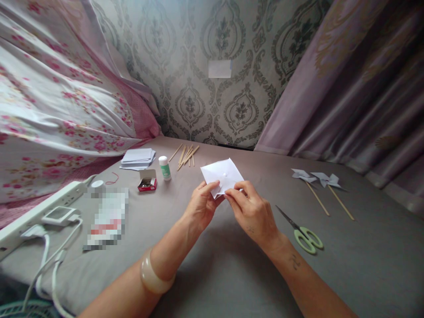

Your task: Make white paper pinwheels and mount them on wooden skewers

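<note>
Between my two hands is a small piece of white paper (222,173), tilted up above the grey cloth, with a small pale round spot near its middle. My left hand (203,205) grips its lower left part, thumb on the front face and fingers behind. The fingertips of my right hand (249,204) pinch the lower right corner. Right of that hand, green-handled scissors (303,234) lie with their blades pointing up and left. Farther right lie two paper pinwheels (319,179) on wooden sticks.
At the back left are a paper stack (137,158), loose wooden sticks (188,155), an upright glue stick (164,168) and an open red box (147,181) of small metal pieces. A blurred packet (107,216) and a power strip (49,212) with cables lie left.
</note>
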Available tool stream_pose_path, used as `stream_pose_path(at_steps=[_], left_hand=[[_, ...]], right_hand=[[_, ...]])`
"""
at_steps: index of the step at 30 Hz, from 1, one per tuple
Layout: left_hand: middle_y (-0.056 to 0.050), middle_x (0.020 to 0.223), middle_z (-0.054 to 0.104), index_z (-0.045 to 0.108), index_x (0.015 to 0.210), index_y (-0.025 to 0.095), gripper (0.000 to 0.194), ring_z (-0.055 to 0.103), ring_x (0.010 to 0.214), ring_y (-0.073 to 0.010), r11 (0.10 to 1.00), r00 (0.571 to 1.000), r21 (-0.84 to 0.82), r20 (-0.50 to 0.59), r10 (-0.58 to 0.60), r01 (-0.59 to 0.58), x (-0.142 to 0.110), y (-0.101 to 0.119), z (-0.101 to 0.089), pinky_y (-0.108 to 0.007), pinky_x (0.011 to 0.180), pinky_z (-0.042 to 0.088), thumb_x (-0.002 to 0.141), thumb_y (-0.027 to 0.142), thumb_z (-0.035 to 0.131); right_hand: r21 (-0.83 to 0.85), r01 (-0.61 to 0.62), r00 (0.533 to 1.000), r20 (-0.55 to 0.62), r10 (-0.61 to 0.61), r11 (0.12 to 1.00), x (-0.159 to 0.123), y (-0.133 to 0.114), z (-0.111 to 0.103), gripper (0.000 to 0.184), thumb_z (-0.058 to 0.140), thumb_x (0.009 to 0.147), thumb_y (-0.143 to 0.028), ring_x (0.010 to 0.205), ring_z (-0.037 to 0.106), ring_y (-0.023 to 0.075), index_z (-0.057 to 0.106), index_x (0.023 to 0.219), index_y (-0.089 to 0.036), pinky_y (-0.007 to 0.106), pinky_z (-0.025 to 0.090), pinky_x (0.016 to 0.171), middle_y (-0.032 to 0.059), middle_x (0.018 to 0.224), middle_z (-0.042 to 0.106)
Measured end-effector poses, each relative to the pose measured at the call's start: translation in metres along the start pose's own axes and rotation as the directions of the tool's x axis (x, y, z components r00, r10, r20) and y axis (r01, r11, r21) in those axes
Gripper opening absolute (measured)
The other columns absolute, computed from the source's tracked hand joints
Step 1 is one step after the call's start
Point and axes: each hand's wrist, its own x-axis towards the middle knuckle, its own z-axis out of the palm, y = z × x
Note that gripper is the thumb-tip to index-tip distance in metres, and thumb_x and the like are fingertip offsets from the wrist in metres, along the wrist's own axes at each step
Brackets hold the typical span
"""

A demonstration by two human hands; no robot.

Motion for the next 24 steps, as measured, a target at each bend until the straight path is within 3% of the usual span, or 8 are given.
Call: stream_pose_path(at_steps=[6, 14, 19, 24], left_hand=[[-0.003, 0.086, 0.071, 0.066, 0.093, 0.016, 0.025, 0.064, 0.073, -0.0137, 1.0, 0.999, 0.002, -0.04, -0.018, 0.018, 0.001, 0.0006, 0.0002, -0.024, 0.065, 0.049, 0.069, 0.016, 0.071], [-0.003, 0.08, 0.071, 0.067, 0.081, 0.013, 0.009, 0.064, 0.07, -0.0126, 1.0, 0.999, -0.021, -0.031, 0.015, -0.015, -0.002, 0.0005, 0.0052, -0.026, 0.071, 0.052, 0.073, 0.012, 0.068], [-0.004, 0.082, 0.072, 0.068, 0.082, 0.012, 0.015, 0.065, 0.073, -0.0147, 0.999, 0.999, -0.001, 0.011, 0.039, -0.039, -0.003, -0.0027, 0.0043, -0.03, 0.078, 0.053, 0.068, 0.014, 0.073], [-0.005, 0.08, 0.072, 0.07, 0.079, 0.011, 0.016, 0.065, 0.073, -0.0151, 0.999, 0.998, 0.027, 0.043, 0.036, -0.037, -0.0049, -0.0055, 0.0043, -0.031, 0.079, 0.052, 0.066, 0.018, 0.077]], right_hand=[[0.148, -0.059, 0.998, 0.035, 0.054, 0.987, -0.0004, -0.0013, 0.0002, 0.022, 0.049, 0.095, -0.028, 0.072, 0.063, 0.0132, 0.068, 0.09, -0.02, 0.023, 0.049, 0.064, 0.0061, 0.091, 0.062], [0.359, -0.21, 0.976, 0.017, 0.218, 0.909, 0.0035, -0.0022, -0.001, 0.014, 0.055, 0.092, -0.024, 0.068, 0.061, 0.0139, 0.066, 0.084, -0.018, 0.025, 0.048, 0.065, 0.0039, 0.08, 0.063], [0.359, -0.3, 0.95, 0.029, 0.311, 0.884, 0.0057, -0.0013, -0.0039, 0.015, 0.057, 0.09, -0.026, 0.057, 0.056, 0.0116, 0.066, 0.081, -0.019, 0.025, 0.046, 0.058, 0.0025, 0.076, 0.064], [0.336, -0.361, 0.927, 0.025, 0.375, 0.87, 0.0066, 0.0013, -0.0042, 0.015, 0.06, 0.087, -0.026, 0.058, 0.056, 0.0125, 0.066, 0.077, -0.018, 0.026, 0.045, 0.059, 0.0022, 0.073, 0.063]])
